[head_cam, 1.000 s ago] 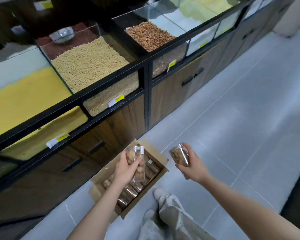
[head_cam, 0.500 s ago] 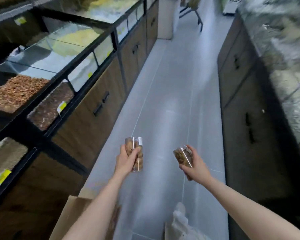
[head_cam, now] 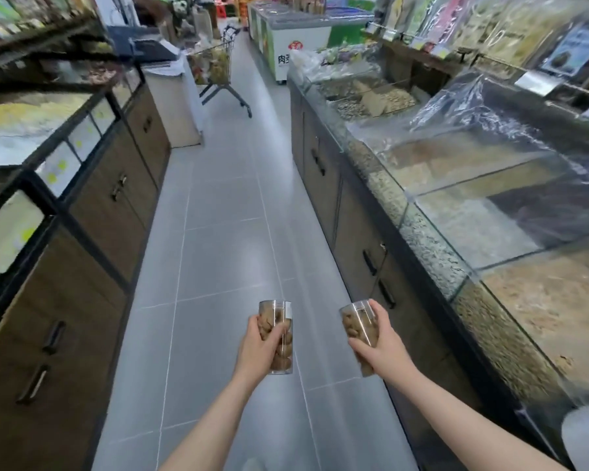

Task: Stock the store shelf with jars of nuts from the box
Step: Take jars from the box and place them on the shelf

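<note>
Holding two clear nut jars out over the aisle floor (head_cam: 218, 232): left grip (head_cam: 257, 348) wrapping the upright jar (head_cam: 279, 338), right grip (head_cam: 380, 341) clasping the tilted jar (head_cam: 357, 326); their labels are staying unreadable

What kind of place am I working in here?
Most likely a grocery store aisle: glass-fronted bulk bins of grains line both sides, a shopping cart stands down the aisle, and a chest freezer sits beyond it.
</note>
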Demonstrator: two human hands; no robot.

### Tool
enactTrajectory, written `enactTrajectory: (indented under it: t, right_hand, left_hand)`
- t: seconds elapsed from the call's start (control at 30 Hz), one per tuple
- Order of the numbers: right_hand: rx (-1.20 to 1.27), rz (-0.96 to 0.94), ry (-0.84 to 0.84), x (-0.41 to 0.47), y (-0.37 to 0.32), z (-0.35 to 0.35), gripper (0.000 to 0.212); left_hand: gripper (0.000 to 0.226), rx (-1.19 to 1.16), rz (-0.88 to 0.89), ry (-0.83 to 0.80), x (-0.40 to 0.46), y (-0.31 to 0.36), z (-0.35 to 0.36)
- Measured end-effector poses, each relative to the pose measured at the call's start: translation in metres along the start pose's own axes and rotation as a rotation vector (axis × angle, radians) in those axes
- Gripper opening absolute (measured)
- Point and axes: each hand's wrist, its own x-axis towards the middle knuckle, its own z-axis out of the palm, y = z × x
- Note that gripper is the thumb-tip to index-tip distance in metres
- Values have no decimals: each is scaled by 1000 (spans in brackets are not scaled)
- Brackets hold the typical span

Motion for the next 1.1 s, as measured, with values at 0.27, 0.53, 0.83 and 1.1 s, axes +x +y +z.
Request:
enactTrajectory:
  t: [0.27,0.53,0.83,1.1]
  right_hand:
    - [88,56,285,67,-17,-43,87]
    - [193,158,601,117,-53,-98,88]
    - [289,207,931,124,-34,-196,83]
    - [332,125,1141,135,2,-288,71]
  left_hand:
    - [23,224,258,-241,115,86,57]
    - [29,265,450,-554,209,191,122]
    - [16,163,513,-859,219,273,272]
    - [59,65,508,-1089,187,316,403]
